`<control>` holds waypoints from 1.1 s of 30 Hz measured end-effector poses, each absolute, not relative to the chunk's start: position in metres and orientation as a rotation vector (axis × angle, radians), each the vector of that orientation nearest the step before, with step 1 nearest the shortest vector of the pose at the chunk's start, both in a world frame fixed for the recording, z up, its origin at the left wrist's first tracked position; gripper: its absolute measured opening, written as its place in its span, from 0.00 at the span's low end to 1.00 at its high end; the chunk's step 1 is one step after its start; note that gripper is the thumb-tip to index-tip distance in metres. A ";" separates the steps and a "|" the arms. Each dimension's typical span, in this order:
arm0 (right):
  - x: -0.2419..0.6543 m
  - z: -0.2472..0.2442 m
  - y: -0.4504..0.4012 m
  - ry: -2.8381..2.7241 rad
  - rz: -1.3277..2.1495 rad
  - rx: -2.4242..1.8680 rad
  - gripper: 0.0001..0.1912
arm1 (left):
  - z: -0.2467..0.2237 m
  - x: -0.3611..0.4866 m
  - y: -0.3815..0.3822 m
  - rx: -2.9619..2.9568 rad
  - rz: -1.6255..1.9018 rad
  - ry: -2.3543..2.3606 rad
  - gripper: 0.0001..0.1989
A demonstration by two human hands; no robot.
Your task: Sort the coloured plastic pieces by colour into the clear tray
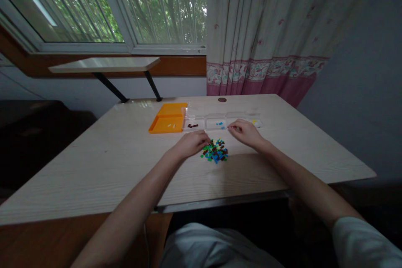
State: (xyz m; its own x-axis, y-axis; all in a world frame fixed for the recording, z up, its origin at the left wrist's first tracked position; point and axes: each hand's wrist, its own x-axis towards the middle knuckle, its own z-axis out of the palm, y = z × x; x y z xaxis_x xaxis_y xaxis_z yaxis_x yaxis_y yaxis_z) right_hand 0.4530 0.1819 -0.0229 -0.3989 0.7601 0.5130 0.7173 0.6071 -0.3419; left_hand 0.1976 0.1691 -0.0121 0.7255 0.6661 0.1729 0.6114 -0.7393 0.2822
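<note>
A pile of small blue, green, brown and yellow pieces (216, 151) lies on the pale wooden table (125, 163). My left hand (193, 142) reaches the pile's upper left edge, fingers pressed together; whatever is between them is too small to tell. To the right, above the pile, my right hand (243, 131) is closed in a pinch beside the clear boxes, and what it holds cannot be made out. Brown pieces (192, 125) lie in one clear box (205, 127), blue pieces (220, 124) in another, and yellow pieces (254, 122) in the one at the right.
An open orange box (150, 129) with a few pale pieces stands left of the clear boxes. A dark round disc (222, 99) lies near the back edge. A raised white shelf (106, 65) on black legs stands at the back left.
</note>
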 end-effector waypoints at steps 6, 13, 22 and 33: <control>0.451 -0.022 0.179 -2.202 0.115 -1.125 0.10 | -0.012 0.199 0.168 2.694 0.411 0.989 0.10; 0.435 -0.020 0.165 -2.240 0.093 -0.951 0.10 | -0.013 0.209 0.167 2.394 0.773 0.888 0.10; 0.419 -0.031 0.162 -2.268 0.008 -0.780 0.10 | -0.018 0.215 0.166 2.228 0.801 0.852 0.11; 0.424 -0.020 0.160 -2.010 0.063 -0.803 0.07 | -0.017 0.208 0.169 2.433 0.779 1.019 0.10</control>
State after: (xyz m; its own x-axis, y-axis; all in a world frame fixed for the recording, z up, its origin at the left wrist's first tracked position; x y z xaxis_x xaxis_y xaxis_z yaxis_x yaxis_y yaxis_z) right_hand 0.4242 0.1600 -0.0196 -0.3453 0.5612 0.7522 0.5130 0.7840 -0.3495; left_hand 0.2079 0.1686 -0.0173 0.5816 0.7387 0.3407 0.5229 -0.6603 0.5391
